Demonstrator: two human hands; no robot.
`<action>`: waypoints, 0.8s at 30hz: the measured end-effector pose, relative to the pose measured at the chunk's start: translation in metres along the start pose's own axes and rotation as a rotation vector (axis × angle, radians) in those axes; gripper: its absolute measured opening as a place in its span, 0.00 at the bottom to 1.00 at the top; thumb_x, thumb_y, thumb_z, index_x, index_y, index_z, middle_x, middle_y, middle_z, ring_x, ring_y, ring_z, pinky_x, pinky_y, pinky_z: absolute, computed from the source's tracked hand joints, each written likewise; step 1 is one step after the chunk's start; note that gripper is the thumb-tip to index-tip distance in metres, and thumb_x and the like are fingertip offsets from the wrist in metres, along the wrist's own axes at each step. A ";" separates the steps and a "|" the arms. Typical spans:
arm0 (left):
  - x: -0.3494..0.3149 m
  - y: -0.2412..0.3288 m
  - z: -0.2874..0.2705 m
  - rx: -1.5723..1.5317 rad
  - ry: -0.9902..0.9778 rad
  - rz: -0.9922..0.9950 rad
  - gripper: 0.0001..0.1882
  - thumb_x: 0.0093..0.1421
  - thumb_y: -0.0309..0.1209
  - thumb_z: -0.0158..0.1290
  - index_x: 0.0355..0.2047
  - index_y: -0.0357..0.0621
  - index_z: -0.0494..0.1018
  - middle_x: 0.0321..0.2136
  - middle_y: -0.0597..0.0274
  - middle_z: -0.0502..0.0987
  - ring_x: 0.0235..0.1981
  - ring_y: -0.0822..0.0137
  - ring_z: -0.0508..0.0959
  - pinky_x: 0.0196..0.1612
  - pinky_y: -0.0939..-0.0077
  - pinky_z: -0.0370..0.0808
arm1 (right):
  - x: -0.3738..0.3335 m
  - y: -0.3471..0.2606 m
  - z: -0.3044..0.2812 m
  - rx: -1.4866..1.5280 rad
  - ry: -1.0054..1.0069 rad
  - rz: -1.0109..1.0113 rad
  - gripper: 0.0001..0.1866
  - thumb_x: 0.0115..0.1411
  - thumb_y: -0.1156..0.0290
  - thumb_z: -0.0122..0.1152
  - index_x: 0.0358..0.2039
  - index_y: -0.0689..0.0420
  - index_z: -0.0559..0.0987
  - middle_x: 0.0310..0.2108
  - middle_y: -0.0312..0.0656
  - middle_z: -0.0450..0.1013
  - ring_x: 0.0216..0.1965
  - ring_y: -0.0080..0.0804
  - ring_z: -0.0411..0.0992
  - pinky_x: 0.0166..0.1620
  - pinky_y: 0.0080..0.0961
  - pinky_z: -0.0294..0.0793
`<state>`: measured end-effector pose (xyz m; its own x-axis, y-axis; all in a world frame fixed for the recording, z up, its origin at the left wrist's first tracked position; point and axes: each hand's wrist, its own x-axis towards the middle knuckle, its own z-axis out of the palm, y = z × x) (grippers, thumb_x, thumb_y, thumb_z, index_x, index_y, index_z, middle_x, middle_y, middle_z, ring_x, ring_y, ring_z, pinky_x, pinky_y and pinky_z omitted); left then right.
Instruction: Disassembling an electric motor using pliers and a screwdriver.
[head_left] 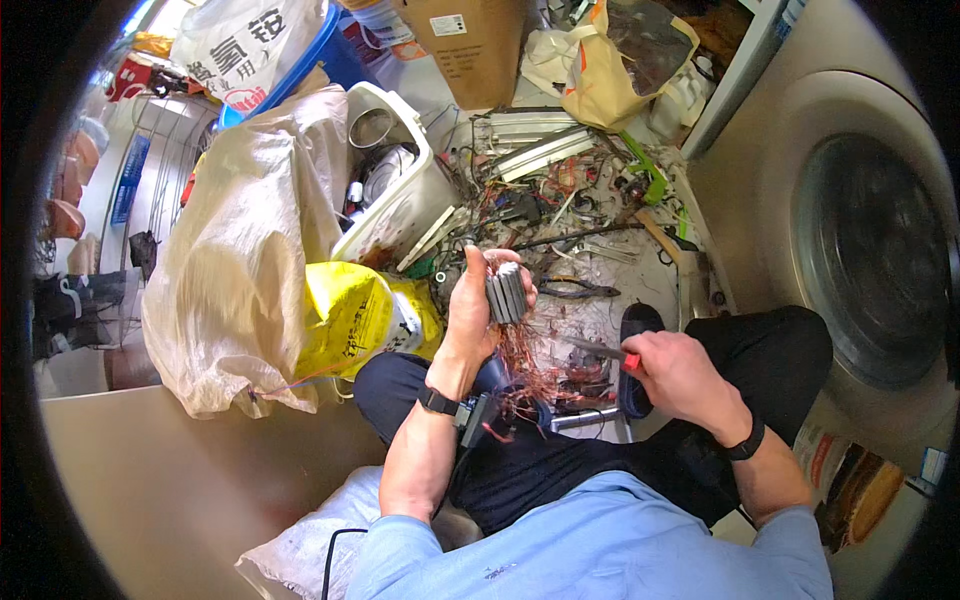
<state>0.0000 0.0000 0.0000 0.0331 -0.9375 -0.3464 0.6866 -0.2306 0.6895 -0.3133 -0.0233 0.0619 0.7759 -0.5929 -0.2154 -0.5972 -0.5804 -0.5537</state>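
Note:
My left hand is closed around a grey ridged metal core, which looks like part of a motor. Loose copper wire hangs below it in a tangle, over my lap. In my right hand is a red-handled tool with a narrow dark blade; I cannot tell whether it is a knife or a chisel. Its blade points left toward the copper wire, and the tip looks apart from the core. Just beyond the core, pliers with dark handles lie on the floor.
Scrap wires and metal strips litter the floor ahead. A white bin with metal parts, a pale sack and a yellow bag stand at left. A cardboard box is at the back. A washing machine stands at right.

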 end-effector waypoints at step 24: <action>-0.015 -0.006 0.027 0.254 0.042 0.018 0.31 0.76 0.61 0.38 0.45 0.43 0.74 0.29 0.54 0.81 0.28 0.62 0.82 0.32 0.69 0.81 | 0.015 -0.007 -0.029 -0.153 0.272 -0.026 0.18 0.53 0.77 0.62 0.46 0.57 0.78 0.35 0.44 0.76 0.38 0.45 0.78 0.39 0.39 0.79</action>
<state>-0.0238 0.0086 0.0181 0.0777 -0.9315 -0.3553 0.4812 -0.2771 0.8317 -0.3035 -0.0445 0.0856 0.7208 -0.6924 0.0312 -0.6176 -0.6621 -0.4246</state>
